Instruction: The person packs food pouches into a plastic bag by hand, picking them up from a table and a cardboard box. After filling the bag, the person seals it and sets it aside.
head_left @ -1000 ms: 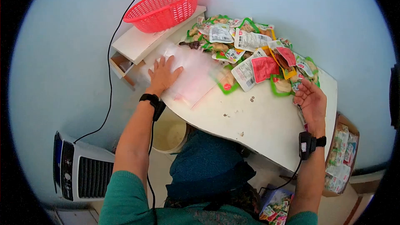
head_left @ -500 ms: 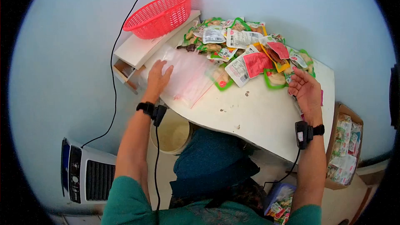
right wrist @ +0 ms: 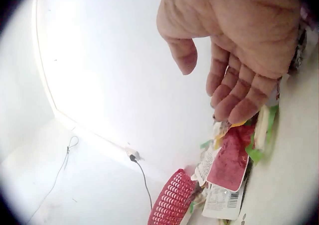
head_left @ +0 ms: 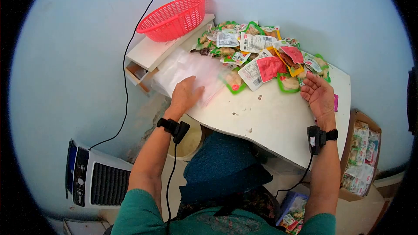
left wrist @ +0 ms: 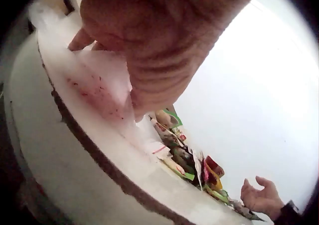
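My feed: plastic bags [head_left: 176, 67] left of packet heap [head_left: 257, 43]; left hand [head_left: 184, 97] nearer, touching them, thumb and fingers apart. Right hand [head_left: 320, 98] loosely curled, empty, by heap's right end.

Translucent plastic bags [head_left: 174, 68] lie on the tabletop [head_left: 278, 124]
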`<state>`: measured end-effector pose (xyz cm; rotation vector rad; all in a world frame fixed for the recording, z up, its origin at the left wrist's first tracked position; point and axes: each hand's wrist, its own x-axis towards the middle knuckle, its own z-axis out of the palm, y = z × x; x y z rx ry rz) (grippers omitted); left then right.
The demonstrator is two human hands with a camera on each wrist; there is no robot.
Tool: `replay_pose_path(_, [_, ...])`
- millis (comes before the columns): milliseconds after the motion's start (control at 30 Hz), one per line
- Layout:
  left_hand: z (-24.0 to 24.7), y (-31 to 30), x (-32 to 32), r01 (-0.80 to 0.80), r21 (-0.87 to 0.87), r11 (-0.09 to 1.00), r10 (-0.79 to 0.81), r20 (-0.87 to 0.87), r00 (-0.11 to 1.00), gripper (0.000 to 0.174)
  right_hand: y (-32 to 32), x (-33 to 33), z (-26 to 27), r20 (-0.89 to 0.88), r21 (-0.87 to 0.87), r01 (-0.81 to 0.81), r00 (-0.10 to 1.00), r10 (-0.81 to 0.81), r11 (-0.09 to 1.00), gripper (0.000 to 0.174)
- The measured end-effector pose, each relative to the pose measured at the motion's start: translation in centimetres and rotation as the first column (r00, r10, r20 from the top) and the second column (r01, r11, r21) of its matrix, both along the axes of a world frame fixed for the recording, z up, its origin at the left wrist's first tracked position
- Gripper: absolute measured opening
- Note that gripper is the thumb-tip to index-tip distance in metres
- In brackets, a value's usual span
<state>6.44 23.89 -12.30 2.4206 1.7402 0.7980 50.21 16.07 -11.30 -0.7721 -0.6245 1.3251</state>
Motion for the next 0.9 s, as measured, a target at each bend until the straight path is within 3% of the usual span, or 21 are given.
replay_pose_path(100, [-0.5,0.7,-0.5,-0.065,0.023,0.998,0.063,0.078,0.995,0.041,0.0,-0.2,0.2,0.006,-0.008,0.007,1.0,-0.007,1.0,0.029])
replay_pose_path(167, [-1.0,1.5,-1.2,-0.07,-0.121,0.99,0.098,0.248,0.964,0.038,0.0,-0.3,0.3,0.001,-0.018,0.008,1.0,-0.008,1.0,0.029])
replay_pose_path(300, [0.9,1.6,-1.3,-0.176,-0.289,0.941,0.258,0.275,0.926,0.043,0.0,-0.3,0.3,0.008,-0.009,0.011,1.0,-0.011,1.0,0.029])
replay_pose_path(400, [0.0,3.0,-2.7,-0.113,-0.285,0.952,0.27,0.607,0.748,0.044,-0.1,-0.3,0.2,0.013,-0.001,0.012,1.0,-0.012,1.0,0.03])
replay_pose_path(500, [1.0,2.2,-3.0,-0.024,-0.339,0.941,0.299,0.793,0.531,0.042,0.0,-0.2,0.0,0.016,0.0,0.01,1.0,-0.01,1.0,0.03])
replay_pose_path(600, [1.6,2.9,-4.1,-0.141,-0.367,0.919,0.384,0.757,0.529,0.039,0.1,-0.3,0.1,0.015,-0.011,0.018,1.0,-0.018,1.0,0.03])
replay_pose_path(700, [2.4,3.2,-5.1,-0.08,-0.249,0.965,0.255,0.832,0.493,0.04,-0.1,-0.7,0.4,0.016,-0.024,0.024,1.0,-0.024,0.999,0.031])
replay_pose_path(900, [2.8,4.3,-6.5,-0.063,-0.302,0.951,0.284,0.778,0.561,0.046,-0.1,-0.8,0.4,0.018,-0.015,0.021,1.0,-0.02,1.0,0.03])
